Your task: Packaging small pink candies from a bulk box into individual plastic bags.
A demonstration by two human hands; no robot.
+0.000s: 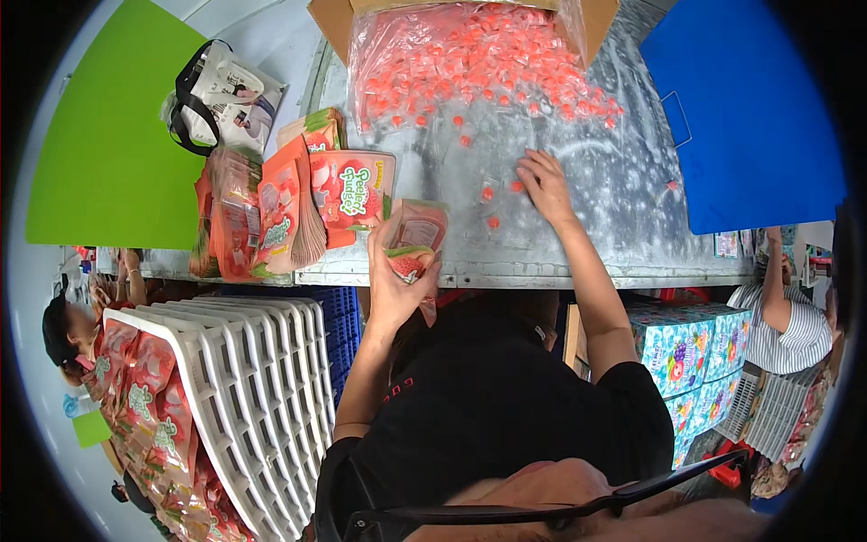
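My left hand is closed around a pink and green candy pouch at the table's near edge. The pouch's upper end gapes, and a strawberry picture shows on its side. Farther right, my right hand is low over the metal tabletop with its fingers stretched out. Right beside its fingers lies a red wrapped candy, which they do not seem to grip. Two more loose candies, one of them a red candy, lie between my hands. Whether anything is under my right palm is hidden.
A cardboard box spills a heap of wrapped red candies at the back. Stacked flat pouches and a white bag stand left. Green and blue panels flank the table. White crates stand lower left; people work on both sides.
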